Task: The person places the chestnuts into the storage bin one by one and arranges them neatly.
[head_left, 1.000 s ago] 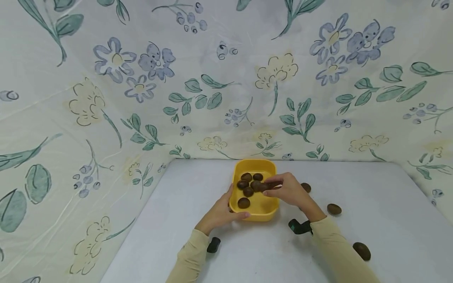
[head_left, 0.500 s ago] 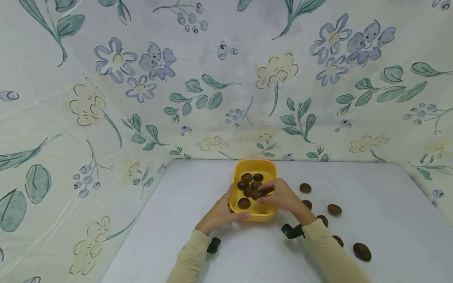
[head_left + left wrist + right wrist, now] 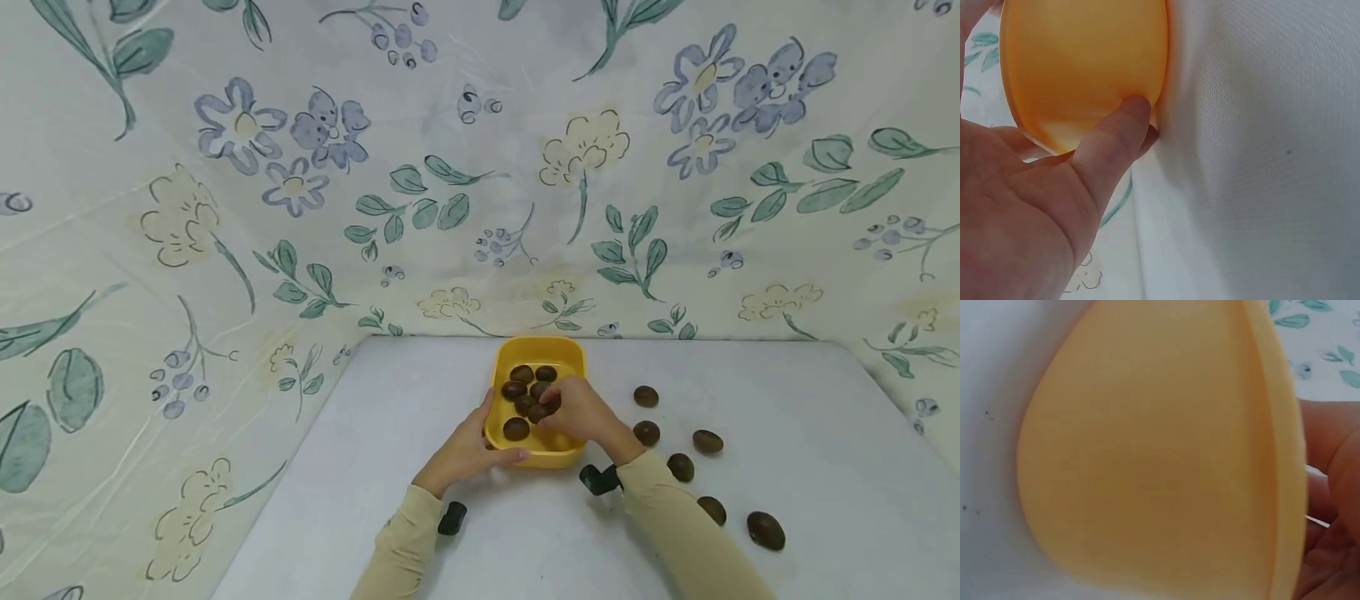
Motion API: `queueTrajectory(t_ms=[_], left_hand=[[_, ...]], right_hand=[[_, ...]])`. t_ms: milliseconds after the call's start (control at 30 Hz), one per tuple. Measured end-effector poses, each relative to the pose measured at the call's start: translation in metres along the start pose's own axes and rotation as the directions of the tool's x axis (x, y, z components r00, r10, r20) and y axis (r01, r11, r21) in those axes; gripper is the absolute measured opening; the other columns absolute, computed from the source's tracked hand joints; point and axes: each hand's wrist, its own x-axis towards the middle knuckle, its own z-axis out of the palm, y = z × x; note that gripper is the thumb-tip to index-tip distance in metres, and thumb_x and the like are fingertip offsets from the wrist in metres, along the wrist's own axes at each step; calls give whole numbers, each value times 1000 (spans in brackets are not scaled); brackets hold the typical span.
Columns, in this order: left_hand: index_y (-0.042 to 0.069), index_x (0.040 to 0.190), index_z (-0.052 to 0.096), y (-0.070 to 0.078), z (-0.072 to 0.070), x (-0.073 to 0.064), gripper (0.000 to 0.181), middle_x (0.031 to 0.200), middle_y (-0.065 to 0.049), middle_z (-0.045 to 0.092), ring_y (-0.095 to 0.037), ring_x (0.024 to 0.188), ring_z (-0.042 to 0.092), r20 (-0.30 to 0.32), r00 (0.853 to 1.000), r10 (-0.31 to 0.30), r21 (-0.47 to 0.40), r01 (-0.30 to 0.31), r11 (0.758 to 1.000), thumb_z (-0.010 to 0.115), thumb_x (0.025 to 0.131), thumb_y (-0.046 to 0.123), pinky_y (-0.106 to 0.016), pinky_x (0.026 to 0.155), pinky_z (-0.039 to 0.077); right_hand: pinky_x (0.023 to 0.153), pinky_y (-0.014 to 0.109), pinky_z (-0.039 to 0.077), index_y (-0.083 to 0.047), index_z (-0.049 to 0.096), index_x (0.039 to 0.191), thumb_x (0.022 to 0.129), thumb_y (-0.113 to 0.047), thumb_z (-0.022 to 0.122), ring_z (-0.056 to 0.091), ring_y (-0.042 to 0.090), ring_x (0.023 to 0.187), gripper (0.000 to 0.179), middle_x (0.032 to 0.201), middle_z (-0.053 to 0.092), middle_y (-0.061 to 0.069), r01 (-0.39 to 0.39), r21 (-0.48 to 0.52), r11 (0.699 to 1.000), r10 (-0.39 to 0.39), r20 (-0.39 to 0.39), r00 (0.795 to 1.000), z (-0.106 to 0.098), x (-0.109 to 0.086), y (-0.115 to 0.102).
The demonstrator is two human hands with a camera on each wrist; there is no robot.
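A yellow plastic container [image 3: 552, 459] stands on the white table, with several dark brown, egg-shaped nuts [image 3: 513, 390] inside. My left hand [image 3: 463, 450] grips its near left corner; in the left wrist view the thumb [image 3: 1116, 134] lies along the container's outer wall [image 3: 1085, 56]. Reaching over the right rim, my right hand [image 3: 581, 411] pinches one brown nut [image 3: 537, 414] low among the others. The fingers partly cover that nut. In the right wrist view the container's wall [image 3: 1154, 450] hides the fingertips and the nuts.
Several more brown nuts [image 3: 680, 467] lie scattered on the table to the right, beside the right forearm. Black wrist-worn pieces show at the left wrist [image 3: 452, 518] and right wrist [image 3: 600, 479]. Behind the table hangs a floral cloth [image 3: 480, 208].
My right hand has moved left and nearer, lowering the nut among the others in the container. Its forearm uncovers more nuts on the table. The left hand keeps its hold.
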Motion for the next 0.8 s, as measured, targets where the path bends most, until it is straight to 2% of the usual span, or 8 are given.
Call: queueTrajectory(t_ms=[300, 533, 800], left_hand=[[13, 168, 8, -1, 0, 0, 122, 170, -17, 29, -37, 154, 37, 1, 1000, -10, -4, 10, 1000, 85, 81, 52, -59, 123, 35], [14, 168, 8, -2, 0, 1, 125, 170, -17, 30, -37, 153, 37, 8, 1000, -6, 5, 6, 1000, 84, 79, 58, -58, 123, 35], [12, 168, 7, -5, 0, 1, 123, 171, -17, 27, -36, 155, 34, 6, 1000, 15, -14, -15, 1000, 85, 81, 52, -59, 124, 33]], right_hand=[[67, 25, 56, 0, 78, 98, 79, -1, 86, 61, 16, 75, 20, 92, 75, 9, -7, -39, 999, 9, 47, 999, 11, 10, -1], [67, 25, 55, 1, 77, 100, 80, -1, 85, 61, 18, 78, 22, 95, 75, 10, -40, -69, 997, 45, 70, 997, 15, 13, -4], [65, 25, 55, 3, 76, 104, 79, 0, 86, 61, 19, 79, 27, 100, 74, 13, -40, -92, 995, 47, 66, 997, 20, 15, -3]])
